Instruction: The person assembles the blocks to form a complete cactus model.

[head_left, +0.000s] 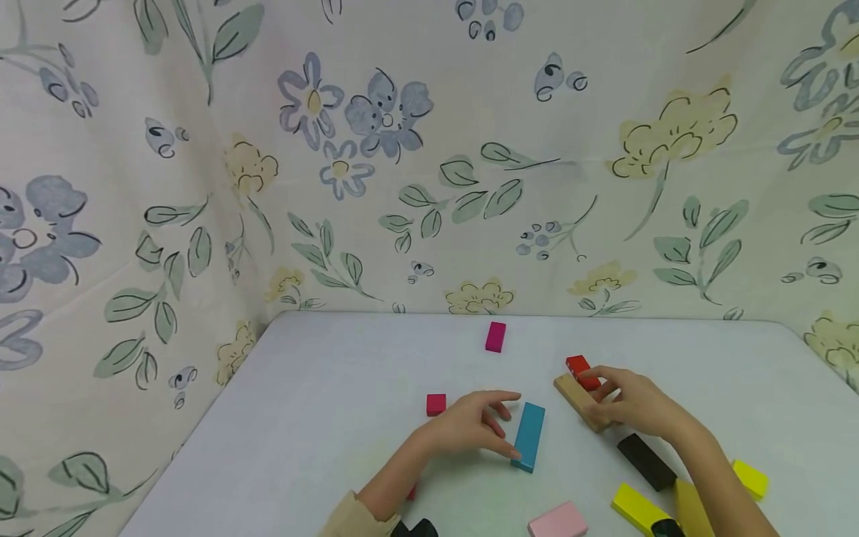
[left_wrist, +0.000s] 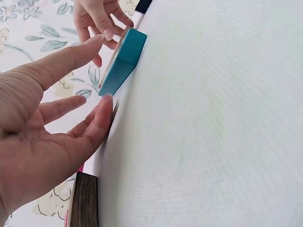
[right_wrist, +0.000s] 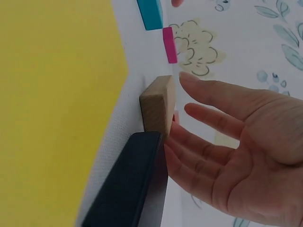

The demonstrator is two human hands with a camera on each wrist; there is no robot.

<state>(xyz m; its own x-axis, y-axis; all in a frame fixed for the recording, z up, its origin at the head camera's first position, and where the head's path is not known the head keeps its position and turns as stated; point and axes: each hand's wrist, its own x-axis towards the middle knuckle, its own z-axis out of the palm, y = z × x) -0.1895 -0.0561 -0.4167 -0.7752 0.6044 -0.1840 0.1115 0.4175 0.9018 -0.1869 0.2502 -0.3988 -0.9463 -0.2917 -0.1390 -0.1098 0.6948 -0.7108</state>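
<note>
My left hand (head_left: 470, 424) hovers at the left side of a blue block (head_left: 529, 436), thumb and fingers spread. In the left wrist view the same blue block (left_wrist: 125, 59) lies past the fingertips, and nothing sits between them. The right hand (head_left: 637, 403) is over a light wooden block (head_left: 579, 403), its thumb low and its index finger reaching toward a red block (head_left: 582, 371) just behind. Seen from the right wrist, the wooden block (right_wrist: 158, 104) lies beside loosely spread, uncurled fingers. A black block (head_left: 646, 461) rests on the table below that hand.
A magenta block (head_left: 495, 337) lies near the back of the white table (head_left: 322, 373), a crimson block (head_left: 436, 404) behind the left wrist. Pink (head_left: 558, 520) and yellow blocks (head_left: 637, 507) are in front. A dark brown block (left_wrist: 84, 201) shows below the left hand. Floral cloth (head_left: 429, 149) hangs behind.
</note>
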